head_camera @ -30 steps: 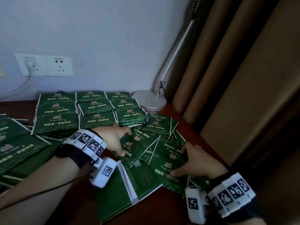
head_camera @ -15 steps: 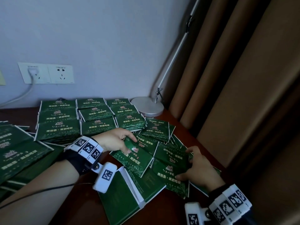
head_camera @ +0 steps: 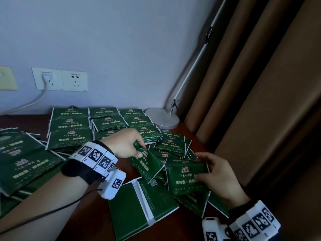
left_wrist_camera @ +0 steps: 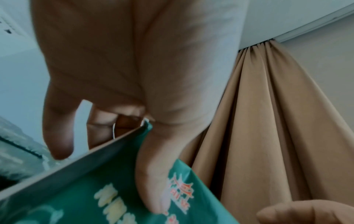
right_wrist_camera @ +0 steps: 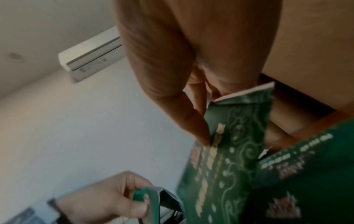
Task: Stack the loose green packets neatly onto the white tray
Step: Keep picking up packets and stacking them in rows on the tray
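Small green packets with gold print lie in a loose pile [head_camera: 172, 143] on the dark wooden table. My left hand [head_camera: 141, 150] pinches one packet [head_camera: 147, 165] by its top corner, lifted and tilted; in the left wrist view the thumb [left_wrist_camera: 153, 181] presses its printed face [left_wrist_camera: 76, 197]. My right hand [head_camera: 199, 166] grips a few packets [head_camera: 187, 181] by their right edge, raised off the pile; the right wrist view shows fingers [right_wrist_camera: 195, 121] on a packet [right_wrist_camera: 229, 151]. Neat packet stacks [head_camera: 104, 122] stand in rows behind. I cannot make out a white tray under them.
A flat green box with a white fold [head_camera: 139, 206] lies in front of the pile. Larger green packets [head_camera: 20, 162] cover the left side. A silver lamp base [head_camera: 162, 120] sits at the back right, brown curtains [head_camera: 260, 101] on the right, and wall sockets [head_camera: 60, 80] behind.
Both hands were flat on the loose pile; now each has lifted packets off it. The left hand pinches one, and the right has gathered a few and raised them.
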A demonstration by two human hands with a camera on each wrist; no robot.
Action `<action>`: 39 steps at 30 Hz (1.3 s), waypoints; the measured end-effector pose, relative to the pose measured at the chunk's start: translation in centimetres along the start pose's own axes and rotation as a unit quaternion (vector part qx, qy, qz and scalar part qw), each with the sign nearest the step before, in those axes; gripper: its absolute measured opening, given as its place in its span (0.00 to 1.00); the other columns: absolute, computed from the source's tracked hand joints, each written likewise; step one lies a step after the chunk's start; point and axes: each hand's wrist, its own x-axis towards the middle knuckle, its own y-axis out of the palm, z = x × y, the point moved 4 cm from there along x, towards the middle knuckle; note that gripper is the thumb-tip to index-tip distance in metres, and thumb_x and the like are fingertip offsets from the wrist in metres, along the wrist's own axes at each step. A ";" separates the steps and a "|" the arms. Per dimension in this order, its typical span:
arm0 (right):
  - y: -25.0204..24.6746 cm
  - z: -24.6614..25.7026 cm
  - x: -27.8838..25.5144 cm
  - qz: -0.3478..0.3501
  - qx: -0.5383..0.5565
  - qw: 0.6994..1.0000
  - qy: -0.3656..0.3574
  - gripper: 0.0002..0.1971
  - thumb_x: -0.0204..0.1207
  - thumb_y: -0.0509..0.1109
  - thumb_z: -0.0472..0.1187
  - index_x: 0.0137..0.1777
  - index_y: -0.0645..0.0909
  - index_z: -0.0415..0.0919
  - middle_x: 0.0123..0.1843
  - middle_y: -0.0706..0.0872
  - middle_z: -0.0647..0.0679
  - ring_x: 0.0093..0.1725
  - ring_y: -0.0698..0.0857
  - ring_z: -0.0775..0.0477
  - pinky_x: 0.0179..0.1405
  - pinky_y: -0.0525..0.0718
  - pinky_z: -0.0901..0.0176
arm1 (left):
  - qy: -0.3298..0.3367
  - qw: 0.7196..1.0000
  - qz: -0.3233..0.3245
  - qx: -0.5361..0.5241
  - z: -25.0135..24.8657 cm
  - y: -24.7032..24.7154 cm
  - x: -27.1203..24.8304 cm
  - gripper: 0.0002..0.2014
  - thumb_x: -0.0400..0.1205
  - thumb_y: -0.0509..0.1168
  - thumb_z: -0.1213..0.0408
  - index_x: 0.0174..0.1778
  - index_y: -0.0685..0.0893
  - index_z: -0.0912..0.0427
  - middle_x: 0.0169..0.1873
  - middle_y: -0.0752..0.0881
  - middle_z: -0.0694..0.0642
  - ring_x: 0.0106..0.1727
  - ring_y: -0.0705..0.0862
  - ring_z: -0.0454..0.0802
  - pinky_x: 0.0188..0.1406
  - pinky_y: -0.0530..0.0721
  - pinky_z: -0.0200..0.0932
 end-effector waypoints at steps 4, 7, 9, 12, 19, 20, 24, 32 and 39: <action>0.7 1.5 1.0 0.045 -0.304 0.950 -0.051 0.24 0.71 0.80 0.36 0.67 0.83 0.52 0.59 0.71 0.53 0.54 0.73 0.55 0.52 0.71 0.71 | 0.005 0.999 -0.051 -0.015 0.3 -1.6 -0.2 0.20 0.73 0.78 0.46 0.59 0.89 0.48 0.66 0.78 0.52 0.70 0.76 0.52 0.70 0.74 0.48; 1.1 1.9 1.9 0.054 -0.363 0.929 -0.049 0.06 0.75 0.78 0.47 0.50 0.88 0.53 0.59 0.69 0.54 0.59 0.73 0.50 0.54 0.70 0.66 | 0.031 0.996 -0.069 -0.053 0.8 -2.8 -0.2 0.23 0.70 0.78 0.44 0.57 0.89 0.51 0.60 0.78 0.46 0.64 0.78 0.45 0.68 0.72 0.42; 0.7 2.6 2.4 0.060 -0.360 0.929 -0.062 0.08 0.73 0.78 0.56 0.47 0.87 0.56 0.62 0.67 0.60 0.66 0.68 0.48 0.62 0.70 0.59 | 0.041 0.991 -0.086 -0.097 1.4 -3.8 -0.4 0.20 0.71 0.78 0.44 0.54 0.90 0.52 0.57 0.84 0.43 0.57 0.81 0.38 0.59 0.74 0.36; -0.1 4.6 3.3 0.037 -0.183 0.978 -0.091 0.13 0.67 0.82 0.55 0.43 0.87 0.48 0.59 0.83 0.60 0.59 0.82 0.52 0.59 0.80 0.55 | 0.036 0.968 -0.148 -0.198 2.4 -5.3 -0.7 0.15 0.72 0.78 0.46 0.47 0.89 0.51 0.41 0.89 0.52 0.32 0.82 0.36 0.34 0.75 0.34; 3.6 6.6 10.1 0.047 0.256 0.963 -0.069 0.10 0.76 0.75 0.39 0.42 0.75 0.41 0.40 0.85 0.39 0.39 0.82 0.39 0.44 0.83 0.38 | -0.048 0.881 -0.314 -0.351 7.0 -7.0 -0.4 0.11 0.80 0.73 0.54 0.56 0.83 0.51 0.51 0.83 0.45 0.48 0.83 0.48 0.38 0.89 0.49; 4.4 6.7 11.6 0.048 0.276 0.958 -0.062 0.09 0.78 0.73 0.38 0.44 0.74 0.41 0.41 0.85 0.38 0.39 0.82 0.39 0.44 0.84 0.38 | -0.068 0.868 -0.329 -0.365 7.6 -7.1 -0.4 0.11 0.82 0.70 0.56 0.59 0.81 0.52 0.50 0.82 0.49 0.45 0.81 0.49 0.30 0.88 0.43; 7.3 7.8 17.3 0.082 0.280 0.956 -0.044 0.04 0.83 0.66 0.30 0.53 0.77 0.38 0.45 0.88 0.39 0.37 0.87 0.46 0.44 0.87 0.46 | -0.156 0.820 -0.320 -0.449 10.8 -7.5 -0.3 0.15 0.87 0.64 0.67 0.68 0.76 0.49 0.56 0.77 0.57 0.45 0.78 0.50 0.23 0.87 0.41; 10.0 9.7 25.9 0.141 0.164 0.974 -0.073 0.05 0.75 0.74 0.27 0.49 0.87 0.34 0.42 0.90 0.40 0.38 0.88 0.45 0.40 0.90 0.59 | -0.172 0.847 -0.278 -0.418 12.6 -8.9 2.0 0.19 0.84 0.65 0.76 0.65 0.77 0.50 0.56 0.82 0.60 0.45 0.85 0.53 0.33 0.91 0.48; 13.3 7.9 32.4 0.147 0.013 0.984 -0.102 0.09 0.73 0.78 0.32 0.53 0.89 0.34 0.51 0.91 0.36 0.49 0.89 0.38 0.54 0.89 0.43 | -0.206 0.938 -0.157 -0.230 12.6 -7.0 7.4 0.18 0.82 0.68 0.71 0.66 0.77 0.54 0.57 0.76 0.54 0.44 0.86 0.53 0.37 0.91 0.45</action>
